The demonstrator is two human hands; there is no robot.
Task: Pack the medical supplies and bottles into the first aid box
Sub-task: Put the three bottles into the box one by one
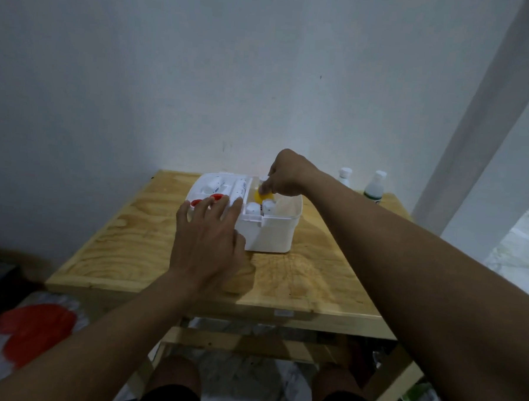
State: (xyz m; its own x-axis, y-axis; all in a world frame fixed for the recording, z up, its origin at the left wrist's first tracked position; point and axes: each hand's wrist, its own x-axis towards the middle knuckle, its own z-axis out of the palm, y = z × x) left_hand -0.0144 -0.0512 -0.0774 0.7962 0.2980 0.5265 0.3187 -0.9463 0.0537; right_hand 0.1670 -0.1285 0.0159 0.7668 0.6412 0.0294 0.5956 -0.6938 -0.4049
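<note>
Right hand (284, 173) pinches yellow item (263, 196) over white first aid box (274, 231); left hand (207, 237), fingers spread, rests on tray (202, 186); two bottles (375, 187) stand apart.

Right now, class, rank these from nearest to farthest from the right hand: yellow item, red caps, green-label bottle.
From the right hand:
1. Yellow item, at its fingers, inside the box.
2. Red caps, left, by the left hand.
3. Green-label bottle, far right on the table.

The scene is dimly lit with a bluish cast. Soft shadows are thrown on the table (298, 282) beside the box (273, 234). Edges are bent by wide-angle distortion, and fine detail is blurred.
</note>
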